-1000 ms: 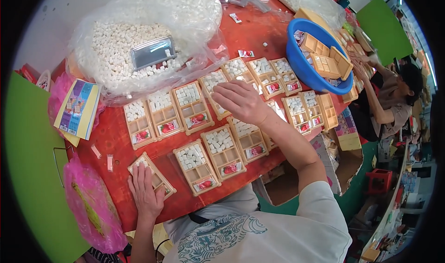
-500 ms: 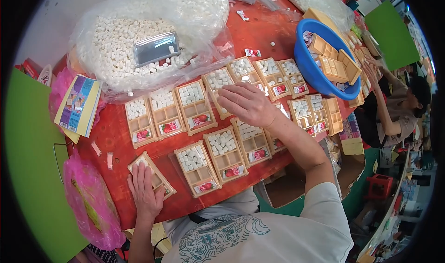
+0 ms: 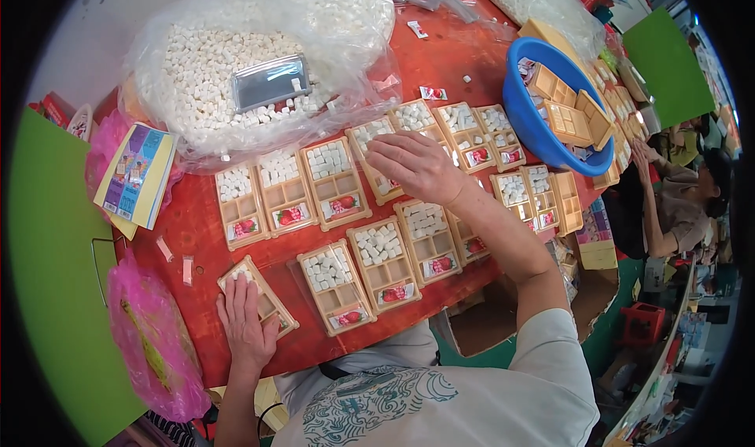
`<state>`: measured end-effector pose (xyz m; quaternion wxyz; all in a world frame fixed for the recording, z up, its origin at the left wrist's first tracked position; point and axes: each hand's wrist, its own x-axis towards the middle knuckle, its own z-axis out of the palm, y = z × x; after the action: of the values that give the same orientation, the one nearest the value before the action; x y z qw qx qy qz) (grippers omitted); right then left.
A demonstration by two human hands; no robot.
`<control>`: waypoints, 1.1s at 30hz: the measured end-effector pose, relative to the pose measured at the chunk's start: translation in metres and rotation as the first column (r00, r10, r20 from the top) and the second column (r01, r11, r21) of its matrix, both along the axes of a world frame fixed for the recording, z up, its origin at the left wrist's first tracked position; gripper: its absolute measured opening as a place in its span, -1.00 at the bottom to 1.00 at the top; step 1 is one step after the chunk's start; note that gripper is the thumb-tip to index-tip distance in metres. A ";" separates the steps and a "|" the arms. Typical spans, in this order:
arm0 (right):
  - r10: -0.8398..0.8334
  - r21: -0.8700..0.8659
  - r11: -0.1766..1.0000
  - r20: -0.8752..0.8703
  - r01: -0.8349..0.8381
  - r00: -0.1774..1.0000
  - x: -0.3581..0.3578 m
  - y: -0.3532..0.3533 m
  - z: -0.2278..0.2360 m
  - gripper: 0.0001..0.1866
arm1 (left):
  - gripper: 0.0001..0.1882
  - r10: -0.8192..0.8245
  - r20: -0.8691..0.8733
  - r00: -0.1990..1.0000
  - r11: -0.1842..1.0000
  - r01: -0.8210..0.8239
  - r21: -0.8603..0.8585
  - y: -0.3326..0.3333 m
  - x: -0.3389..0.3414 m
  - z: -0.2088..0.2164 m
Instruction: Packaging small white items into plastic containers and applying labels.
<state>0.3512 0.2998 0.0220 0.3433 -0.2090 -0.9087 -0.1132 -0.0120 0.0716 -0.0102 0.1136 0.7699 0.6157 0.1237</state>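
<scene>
On the red table point(image 3: 444, 63), the left hand point(image 3: 246, 321) lies flat and outstretched over 1 tray point(image 3: 270, 296); the right hand point(image 3: 414, 165) arches palm-down above other trays point(image 3: 336, 183), its grip hidden.

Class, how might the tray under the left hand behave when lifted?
The tray is probably stiff, judging by its straight outline. It may be light, looking thin-walled. Tilted, it could spill the white pieces, as it looks uncovered.

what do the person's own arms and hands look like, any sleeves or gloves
The left hand and right hand are gloveless, the forearms bare, with no watch visible. A short, plain, pale sleeve covers the right upper arm; the left sleeve is out of view. The pale shirt has a teal swirling print.
</scene>
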 end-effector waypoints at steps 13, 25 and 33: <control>-0.050 -0.279 0.958 0.064 0.066 0.997 0.014 -0.026 -0.011 -0.54 | -0.26 0.002 0.001 1.000 1.000 -0.002 0.000 0.000 -0.002 0.000; 0.030 -0.273 0.962 0.113 0.002 0.993 0.009 -0.016 -0.013 -0.48 | -0.25 0.009 0.007 1.000 1.000 -0.009 0.005 0.002 -0.001 0.001; 0.053 -0.548 0.830 0.263 0.104 0.963 0.016 -0.028 0.013 -0.43 | -0.26 0.003 0.035 0.999 1.000 -0.003 -0.008 -0.001 -0.001 0.003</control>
<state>0.3673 0.2716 0.0347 0.1404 -0.2948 -0.9370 0.1246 -0.0131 0.0706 -0.0070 0.1271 0.7662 0.6152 0.1349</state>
